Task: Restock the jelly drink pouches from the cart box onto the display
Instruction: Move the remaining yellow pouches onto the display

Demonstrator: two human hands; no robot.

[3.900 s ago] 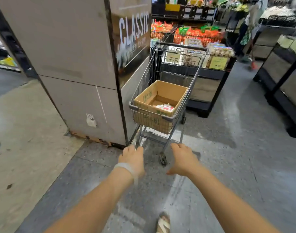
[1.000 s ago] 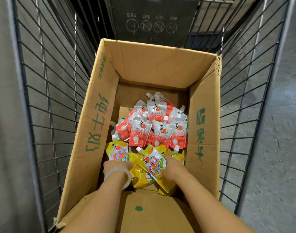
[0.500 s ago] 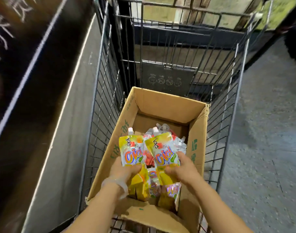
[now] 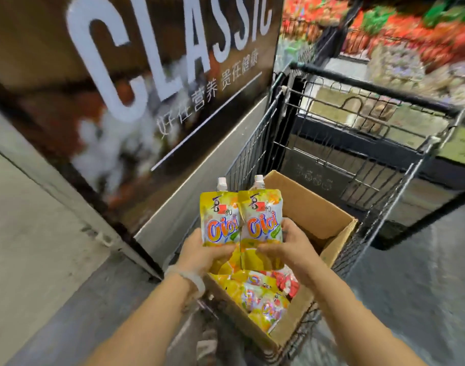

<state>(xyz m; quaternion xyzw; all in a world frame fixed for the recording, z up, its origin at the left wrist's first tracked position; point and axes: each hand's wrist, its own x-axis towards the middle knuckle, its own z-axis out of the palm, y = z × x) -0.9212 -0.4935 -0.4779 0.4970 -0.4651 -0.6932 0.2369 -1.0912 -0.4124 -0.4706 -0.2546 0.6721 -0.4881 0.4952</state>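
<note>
Gripping yellow pouches (image 4: 242,225) above cart box (image 4: 316,223), both hands (image 4: 252,253)

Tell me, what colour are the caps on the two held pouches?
White caps, on yellow pouches; seen in the head view.

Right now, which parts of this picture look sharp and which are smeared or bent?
Head view: the two yellow pouches held by the left hand and right hand are fairly sharp, their print readable; the sign is softly smeared; the display at top right is streaked with motion blur; the cart rails bow from the wide lens; a little glare shines on the lower pouches.
</note>
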